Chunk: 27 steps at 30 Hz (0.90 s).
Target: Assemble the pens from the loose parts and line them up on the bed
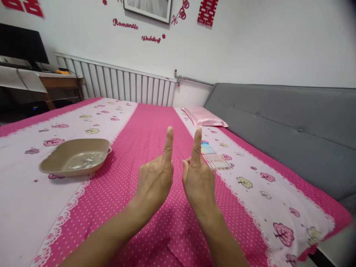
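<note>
My left hand (156, 178) and my right hand (198, 177) are raised side by side over the pink dotted bedsheet (144, 126). Each has its index finger pointing straight up and its other fingers curled into the palm. Nothing shows in either hand. A row of coloured pens or sticks (215, 158) lies on the sheet just beyond my right hand. A beige shallow tray (74, 157) with a few small scraps in it rests on the bed to the left of my left hand.
A pink pillow (204, 117) lies at the head of the bed beside the grey padded headboard (283, 122). A white radiator (119, 83) runs along the far wall. A wooden desk (59, 83) with a dark screen stands at the far left.
</note>
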Tool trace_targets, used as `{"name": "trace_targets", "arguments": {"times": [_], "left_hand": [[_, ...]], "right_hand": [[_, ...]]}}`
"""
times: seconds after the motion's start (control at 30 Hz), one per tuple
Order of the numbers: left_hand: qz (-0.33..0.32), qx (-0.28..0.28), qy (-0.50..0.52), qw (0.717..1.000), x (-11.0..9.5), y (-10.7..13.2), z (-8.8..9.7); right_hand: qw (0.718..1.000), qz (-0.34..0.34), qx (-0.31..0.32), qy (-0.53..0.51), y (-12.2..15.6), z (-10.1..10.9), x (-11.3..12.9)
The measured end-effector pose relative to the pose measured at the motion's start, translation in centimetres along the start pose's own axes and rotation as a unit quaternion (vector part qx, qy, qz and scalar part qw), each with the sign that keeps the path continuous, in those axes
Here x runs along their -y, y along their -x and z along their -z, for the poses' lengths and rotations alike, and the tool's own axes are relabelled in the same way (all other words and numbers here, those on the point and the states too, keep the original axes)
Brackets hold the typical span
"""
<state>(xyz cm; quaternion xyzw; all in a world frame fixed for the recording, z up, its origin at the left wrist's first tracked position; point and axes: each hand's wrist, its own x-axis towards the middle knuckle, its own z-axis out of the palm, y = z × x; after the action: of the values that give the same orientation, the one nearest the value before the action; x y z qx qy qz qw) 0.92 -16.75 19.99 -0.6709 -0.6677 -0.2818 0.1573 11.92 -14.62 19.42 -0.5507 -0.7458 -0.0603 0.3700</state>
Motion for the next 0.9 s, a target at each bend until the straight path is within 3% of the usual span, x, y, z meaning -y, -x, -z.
{"name": "trace_targets", "arguments": {"times": [0.2,0.4,0.63,0.77,0.9], "left_hand": [[0.035,0.025,0.027,0.999,-0.7,-2.0,-2.3],[0.062,0.084,0.057,0.993,-1.2,-5.5,-7.4],[0.112,0.144,0.137,0.974,0.2,-8.4,-17.1],[0.12,0.172,0.211,0.955,1.5,-7.3,-22.4],[0.127,0.176,0.261,0.941,3.2,-5.5,-25.4]], "right_hand": [[0.998,-0.034,0.047,-0.024,-0.5,-1.5,-1.3],[0.978,-0.101,0.18,0.03,-1.2,-2.7,-4.7],[0.937,-0.208,0.262,0.1,-2.1,-5.6,-13.1],[0.915,-0.256,0.294,0.105,-3.1,-8.2,-18.5],[0.903,-0.287,0.299,0.115,-5.0,-11.8,-23.1]]}}
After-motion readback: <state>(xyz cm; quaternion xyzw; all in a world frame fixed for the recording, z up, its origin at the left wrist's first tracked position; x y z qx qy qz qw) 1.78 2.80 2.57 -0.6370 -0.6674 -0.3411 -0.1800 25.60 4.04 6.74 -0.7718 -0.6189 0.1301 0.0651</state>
